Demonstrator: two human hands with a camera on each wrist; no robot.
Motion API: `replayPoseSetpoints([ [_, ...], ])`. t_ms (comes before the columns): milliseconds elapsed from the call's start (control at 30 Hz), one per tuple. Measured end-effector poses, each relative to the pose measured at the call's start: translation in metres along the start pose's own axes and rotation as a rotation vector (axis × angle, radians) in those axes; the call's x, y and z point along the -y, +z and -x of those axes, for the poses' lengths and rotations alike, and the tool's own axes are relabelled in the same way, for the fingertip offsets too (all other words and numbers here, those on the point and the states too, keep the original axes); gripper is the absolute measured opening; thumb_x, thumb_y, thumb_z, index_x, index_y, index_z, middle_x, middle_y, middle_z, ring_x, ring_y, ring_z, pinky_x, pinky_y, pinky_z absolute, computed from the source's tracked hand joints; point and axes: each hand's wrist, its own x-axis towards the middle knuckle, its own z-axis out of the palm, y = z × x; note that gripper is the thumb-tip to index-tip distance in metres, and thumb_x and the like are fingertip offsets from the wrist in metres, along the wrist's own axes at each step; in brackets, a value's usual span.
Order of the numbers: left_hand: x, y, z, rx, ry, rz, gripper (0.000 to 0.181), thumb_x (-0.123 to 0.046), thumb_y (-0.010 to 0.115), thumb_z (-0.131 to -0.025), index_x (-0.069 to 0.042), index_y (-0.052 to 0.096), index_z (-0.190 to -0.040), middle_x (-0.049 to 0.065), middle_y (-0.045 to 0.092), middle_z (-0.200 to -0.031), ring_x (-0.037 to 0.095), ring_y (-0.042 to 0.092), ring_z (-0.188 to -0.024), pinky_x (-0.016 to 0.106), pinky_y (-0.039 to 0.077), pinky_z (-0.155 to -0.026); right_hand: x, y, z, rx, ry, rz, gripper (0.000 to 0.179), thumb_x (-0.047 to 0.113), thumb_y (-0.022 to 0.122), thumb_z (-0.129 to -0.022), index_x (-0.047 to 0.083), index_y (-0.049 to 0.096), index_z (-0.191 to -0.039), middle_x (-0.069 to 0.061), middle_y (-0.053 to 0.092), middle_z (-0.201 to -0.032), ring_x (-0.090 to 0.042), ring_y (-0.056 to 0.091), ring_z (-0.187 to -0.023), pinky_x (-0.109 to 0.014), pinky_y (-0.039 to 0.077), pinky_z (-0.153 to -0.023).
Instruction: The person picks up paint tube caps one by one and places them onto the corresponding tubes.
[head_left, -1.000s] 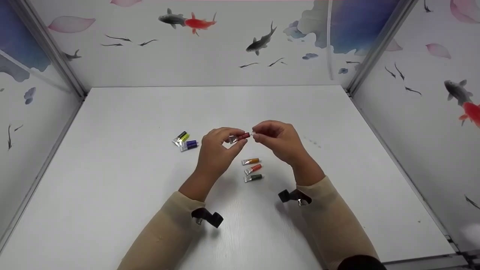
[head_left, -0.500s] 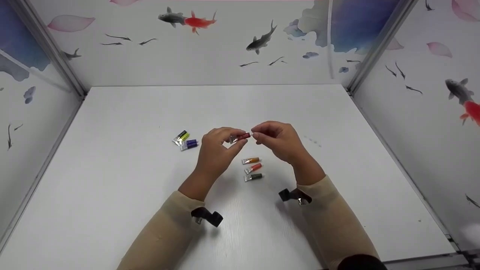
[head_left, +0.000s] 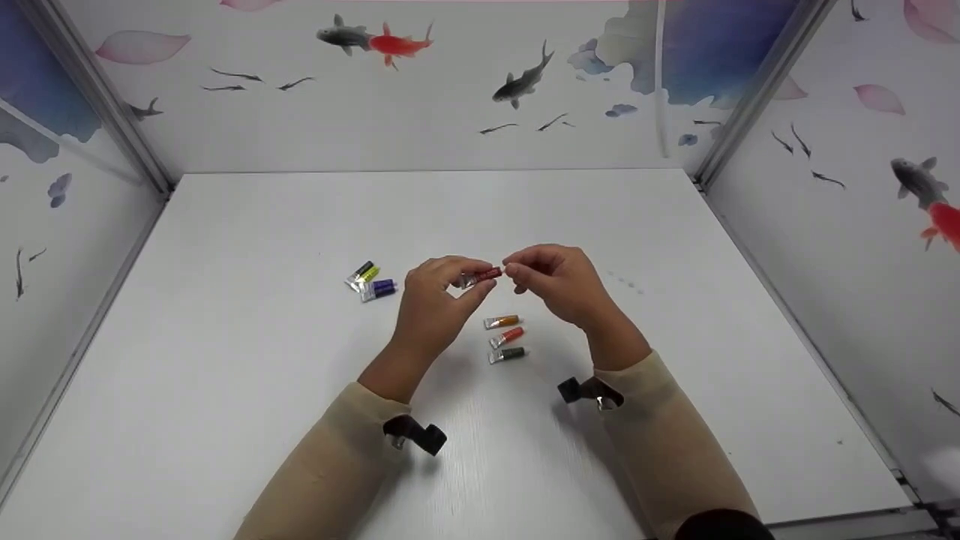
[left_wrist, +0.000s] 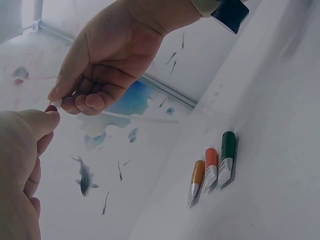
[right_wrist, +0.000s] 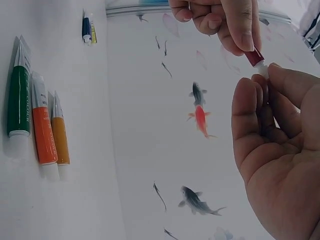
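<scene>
My left hand [head_left: 439, 296] pinches a dark red paint tube [head_left: 484, 276] between thumb and fingers, its capped end toward the right. With thumb and fingertips my right hand [head_left: 559, 281] pinches the white cap [right_wrist: 262, 70] of that tube. Both hands are raised over the white table. Below them lie an ochre tube [head_left: 501, 322], an orange tube [head_left: 507, 337] and a dark green tube [head_left: 508, 355], side by side with white caps pointing right. Fingers hide part of the red tube in every view.
Left of my left hand, a small group of tubes lies on the white table [head_left: 225, 360]: a blue tube [head_left: 379, 290], a yellow-green tube [head_left: 368, 274] and a black one [head_left: 363, 268]. Walls printed with fish [head_left: 521, 79] border the table at the back and sides.
The right fingers shift slightly at the cap, and the red tube tilts and moves a touch. The tubes on the table stay in place.
</scene>
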Motion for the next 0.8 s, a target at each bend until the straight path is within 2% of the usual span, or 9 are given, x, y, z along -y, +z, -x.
replayPoseSetpoints([
  [133,-0.0001,0.0008,0.0,-0.004,0.008,-0.005,0.019,-0.032,0.082,-0.097,-0.028,0.082,-0.115,-0.015,0.08,-0.109,0.006,0.065,-0.094,0.038,0.046,-0.096,-0.0004,0.0001,-0.0006,0.005,-0.006,-0.004,0.015,0.022,0.074,-0.102,0.01,0.082,-0.106,-0.005,0.076,-0.091,-0.018,0.071,-0.077,-0.035,0.061,-0.078],
  [300,0.0011,0.0021,0.0003,-0.008,0.024,-0.018,0.019,-0.034,0.082,-0.096,-0.029,0.082,-0.115,-0.017,0.079,-0.105,0.003,0.063,-0.092,0.036,0.046,-0.096,-0.0003,0.0004,-0.0008,0.005,0.035,0.023,0.02,0.027,0.072,-0.104,0.009,0.082,-0.101,-0.003,0.071,-0.083,-0.019,0.07,-0.074,-0.034,0.061,-0.074],
  [533,0.001,0.0024,0.0006,-0.002,0.045,0.004,0.019,-0.031,0.083,-0.096,-0.026,0.083,-0.115,-0.014,0.08,-0.104,0.006,0.065,-0.091,0.034,0.05,-0.092,0.0014,0.0015,-0.0017,0.004,0.086,0.037,0.032,0.036,0.068,-0.106,0.011,0.081,-0.092,-0.003,0.071,-0.08,-0.023,0.068,-0.071,-0.032,0.06,-0.069],
  [800,0.0002,0.0024,0.0011,0.004,0.034,0.008,0.021,-0.033,0.083,-0.095,-0.027,0.083,-0.115,-0.014,0.08,-0.106,0.004,0.064,-0.092,0.034,0.049,-0.093,0.0003,0.0017,-0.0019,0.002,0.075,0.049,0.036,0.039,0.064,-0.108,0.011,0.082,-0.092,-0.007,0.073,-0.082,-0.024,0.068,-0.073,-0.036,0.061,-0.071],
])
